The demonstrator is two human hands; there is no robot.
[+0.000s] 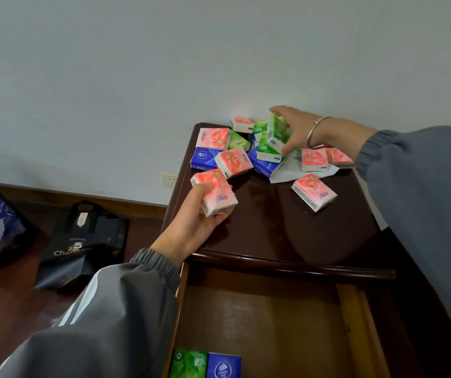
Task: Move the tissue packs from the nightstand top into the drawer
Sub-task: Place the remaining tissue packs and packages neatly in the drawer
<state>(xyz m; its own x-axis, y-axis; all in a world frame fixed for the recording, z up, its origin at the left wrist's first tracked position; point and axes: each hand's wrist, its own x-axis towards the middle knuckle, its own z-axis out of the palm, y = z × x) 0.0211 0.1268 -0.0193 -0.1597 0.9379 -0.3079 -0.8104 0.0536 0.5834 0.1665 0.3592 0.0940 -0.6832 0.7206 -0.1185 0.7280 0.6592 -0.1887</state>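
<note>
One pink pack (217, 197), gripped in left hand (191, 227)

Tissue packs (314, 191) atop dark nightstand (273, 230)

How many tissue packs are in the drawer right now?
2. A green tissue pack and a blue Vinda tissue pack lie side by side at the near left of the drawer. The frame edge crops both, so more may be hidden.
</note>
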